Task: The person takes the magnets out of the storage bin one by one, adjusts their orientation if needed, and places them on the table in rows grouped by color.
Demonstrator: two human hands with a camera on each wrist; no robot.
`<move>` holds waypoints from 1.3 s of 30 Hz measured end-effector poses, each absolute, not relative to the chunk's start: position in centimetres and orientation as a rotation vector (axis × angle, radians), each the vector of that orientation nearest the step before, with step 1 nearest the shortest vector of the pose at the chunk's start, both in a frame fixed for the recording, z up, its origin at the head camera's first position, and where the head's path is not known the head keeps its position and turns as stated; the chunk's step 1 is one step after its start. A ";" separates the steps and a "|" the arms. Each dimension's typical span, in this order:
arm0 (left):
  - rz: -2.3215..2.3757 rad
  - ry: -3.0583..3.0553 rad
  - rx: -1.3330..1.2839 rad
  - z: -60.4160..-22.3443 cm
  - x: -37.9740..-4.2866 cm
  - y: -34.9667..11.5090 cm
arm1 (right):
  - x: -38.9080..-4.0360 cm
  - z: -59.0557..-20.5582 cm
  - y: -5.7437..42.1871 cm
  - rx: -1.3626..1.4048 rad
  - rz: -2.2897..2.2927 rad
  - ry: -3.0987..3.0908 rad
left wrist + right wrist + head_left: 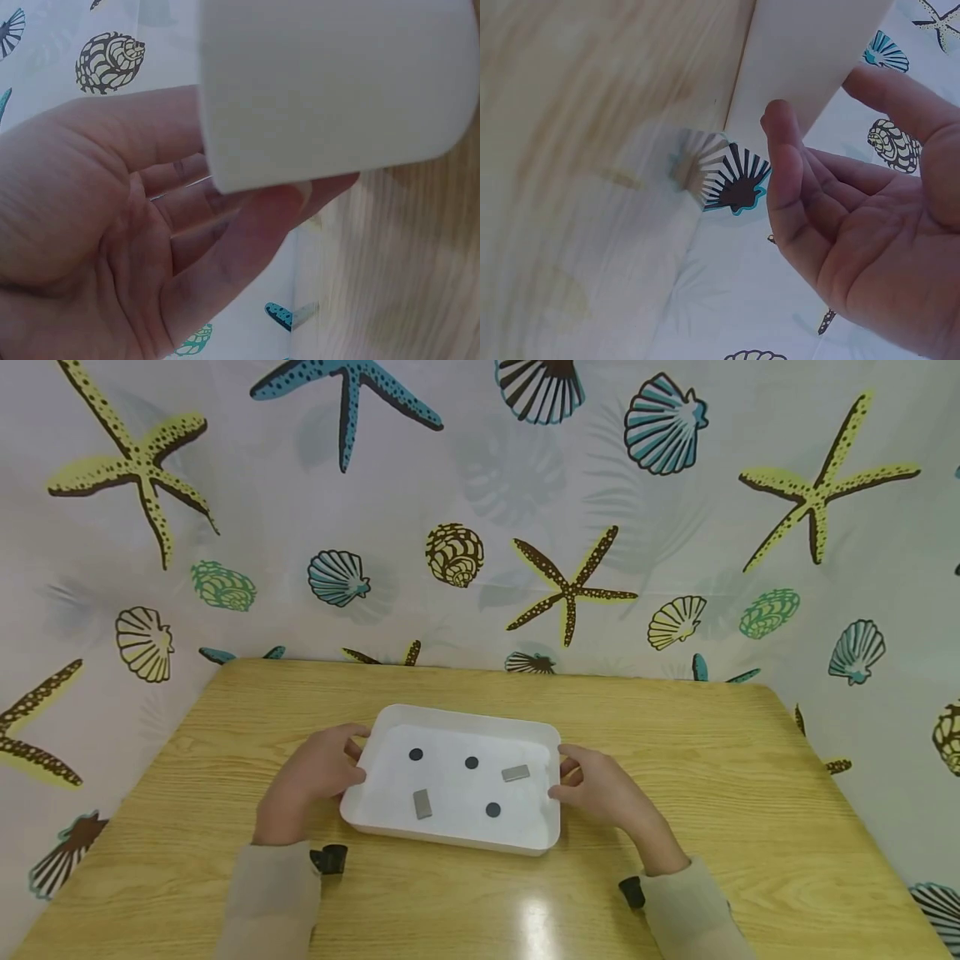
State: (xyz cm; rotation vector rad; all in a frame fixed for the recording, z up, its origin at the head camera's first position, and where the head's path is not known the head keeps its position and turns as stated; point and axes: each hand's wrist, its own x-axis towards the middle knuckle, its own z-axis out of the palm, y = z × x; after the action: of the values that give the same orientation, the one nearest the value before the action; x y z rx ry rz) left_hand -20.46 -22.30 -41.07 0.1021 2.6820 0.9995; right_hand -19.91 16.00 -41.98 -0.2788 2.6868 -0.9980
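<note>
"Where is the tray?"

"The white tray point(453, 789), shallow with rounded corners, is between the two hands, above the wooden table point(675, 727). I cannot tell whether its base touches the wood."

"And the left hand?"

"The left hand point(318, 764) is clamped on the tray's left end. From the left wrist, one digit passes over the rim and out of sight, while others press on the outside of the wall. The tray lies to the right of this hand, touching it."

"The right hand too?"

"Yes, the right hand point(600, 785) pinches the opposite end, so the tray lies to its left. The right wrist view shows a fingertip against the outer wall and another digit going behind the edge. Its palm is apart from the tray."

"What is inside?"

"Three black discs point(472, 762) and two grey rectangles point(422, 803), all well apart. One rectangle lies near the front left, the other near the right end. Neither hand touches any of these pieces."

"Anything around them?"

"Pale sleeves point(270, 893) cover the forearms, and a white curtain point(420, 485) printed with starfish and shells hangs behind the table."
</note>
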 end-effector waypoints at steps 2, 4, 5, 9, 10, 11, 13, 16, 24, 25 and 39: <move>1.007 2.672 0.098 -41.1 -20.4 -22.4 | -19.9 -42.0 15.9 -0.283 -1.020 2.669; 1.009 2.664 0.091 -41.1 -20.4 -22.6 | -19.8 -41.9 15.9 -0.290 -1.045 2.652; 1.012 2.660 0.085 -41.1 -20.4 -22.6 | -19.8 -41.9 15.8 -0.303 -1.056 2.643; 1.016 2.652 0.064 -40.9 -20.3 -22.9 | -19.8 -42.0 15.8 -0.359 -1.097 2.614; 1.020 2.650 0.060 -40.9 -20.2 -22.9 | -19.8 -42.1 15.8 -0.373 -1.105 2.608; 1.023 2.647 0.055 -40.8 -20.2 -23.0 | -19.8 -42.1 15.8 -0.393 -1.107 2.604; 1.026 2.646 0.053 -40.7 -20.1 -23.1 | -19.8 -42.1 15.7 -0.401 -1.109 2.600; 1.043 2.631 0.049 -40.7 -20.0 -23.3 | -19.8 -42.1 15.6 -0.419 -1.104 2.598; 1.057 2.606 0.030 -40.8 -19.7 -23.9 | -19.5 -42.4 15.0 -0.430 -1.091 2.619; 1.059 2.602 0.025 -40.8 -19.7 -23.9 | -19.5 -42.5 15.0 -0.437 -1.089 2.623; 1.081 2.550 -0.002 -40.3 -19.5 -24.3 | -19.2 -42.3 14.4 -0.440 -1.039 2.673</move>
State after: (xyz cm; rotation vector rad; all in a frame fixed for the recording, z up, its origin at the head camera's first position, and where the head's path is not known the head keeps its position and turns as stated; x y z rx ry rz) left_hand -19.55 -24.34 -40.31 -0.0015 2.5502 1.0813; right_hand -19.23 14.36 -42.29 -0.4401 2.6730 -1.0391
